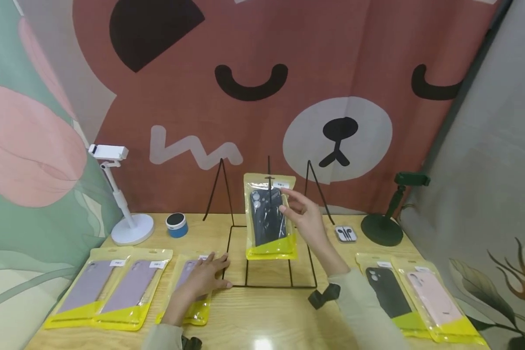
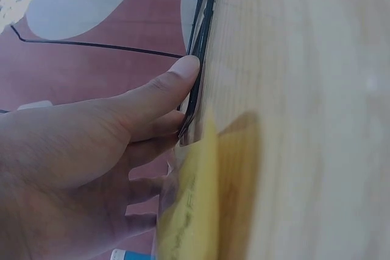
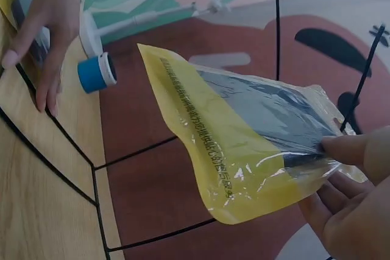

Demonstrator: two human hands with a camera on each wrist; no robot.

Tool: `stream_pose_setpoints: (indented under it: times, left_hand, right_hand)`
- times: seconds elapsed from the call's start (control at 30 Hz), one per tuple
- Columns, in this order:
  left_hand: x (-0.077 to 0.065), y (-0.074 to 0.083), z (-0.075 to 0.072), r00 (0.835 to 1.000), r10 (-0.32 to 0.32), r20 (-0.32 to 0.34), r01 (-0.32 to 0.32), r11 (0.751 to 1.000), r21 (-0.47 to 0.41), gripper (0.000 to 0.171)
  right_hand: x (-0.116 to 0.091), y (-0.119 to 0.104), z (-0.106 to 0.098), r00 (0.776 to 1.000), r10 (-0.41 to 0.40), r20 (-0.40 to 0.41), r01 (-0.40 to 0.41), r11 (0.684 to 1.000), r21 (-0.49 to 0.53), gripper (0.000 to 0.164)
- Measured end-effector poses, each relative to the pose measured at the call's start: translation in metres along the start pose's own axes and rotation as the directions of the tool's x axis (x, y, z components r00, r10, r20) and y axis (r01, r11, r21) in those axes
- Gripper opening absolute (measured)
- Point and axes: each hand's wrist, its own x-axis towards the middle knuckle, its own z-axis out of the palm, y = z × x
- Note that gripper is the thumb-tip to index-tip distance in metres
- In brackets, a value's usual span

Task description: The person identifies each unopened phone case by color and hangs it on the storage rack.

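Observation:
In the head view my right hand pinches the right edge of a packaged black phone case, in a clear pouch with a yellow bottom, between thumb and fingers. The pouch hangs upright in front of the black wire display rack. A middle prong of the rack meets the pouch's top hole; whether it passes through, I cannot tell. My left hand rests with spread fingers over a packaged purple phone case on the table. In the left wrist view its thumb touches the rack's base wire.
Two more purple case packages lie at left; a black case package and a pink one at right. Behind stand a white phone stand, a blue round speaker, boxed earphones and a dark green stand.

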Motion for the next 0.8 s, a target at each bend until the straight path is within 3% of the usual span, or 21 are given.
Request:
stream_pose_setpoints:
  times: [0.17, 0.27, 0.33, 0.5, 0.6, 0.7, 0.8]
  left_hand:
    - [-0.001, 0.002, -0.001, 1.000, -0.013, 0.008, 0.013, 1.000, 0.011, 0.065]
    - [-0.001, 0.004, 0.001, 1.000, -0.012, 0.013, 0.012, 1.000, 0.002, 0.067]
    - [-0.001, 0.004, 0.003, 1.000, -0.011, 0.017, 0.011, 1.000, -0.004, 0.067]
    - [-0.001, 0.002, 0.003, 1.000, -0.011, 0.009, 0.010, 1.000, 0.011, 0.067]
    - [0.000, 0.000, -0.002, 1.000, -0.016, 0.002, 0.016, 1.000, 0.023, 0.067]
    - [0.001, 0.000, -0.006, 1.000, -0.022, 0.001, 0.022, 1.000, 0.022, 0.067]
    - [0.002, 0.000, -0.009, 1.000, -0.029, -0.002, 0.029, 0.999, 0.023, 0.066]
  right_hand:
    - [0.032, 0.021, 0.010, 0.998, -0.039, -0.044, 0.040, 0.999, 0.014, 0.044]
    - [0.039, 0.023, 0.007, 0.998, -0.049, -0.027, 0.049, 0.999, 0.003, 0.044]
    - [0.035, 0.022, 0.001, 0.998, -0.055, 0.003, 0.055, 0.998, 0.014, 0.045]
    - [-0.004, 0.034, -0.016, 0.994, -0.056, 0.092, 0.072, 0.981, -0.180, 0.054]
    - [-0.041, 0.043, -0.033, 0.990, -0.036, 0.137, 0.081, 0.936, -0.344, 0.055]
    - [-0.072, 0.052, -0.066, 0.991, -0.024, 0.134, 0.085, 0.878, -0.470, 0.048]
    - [-0.090, 0.068, -0.108, 0.997, 0.030, 0.078, 0.025, 0.784, -0.620, 0.043]
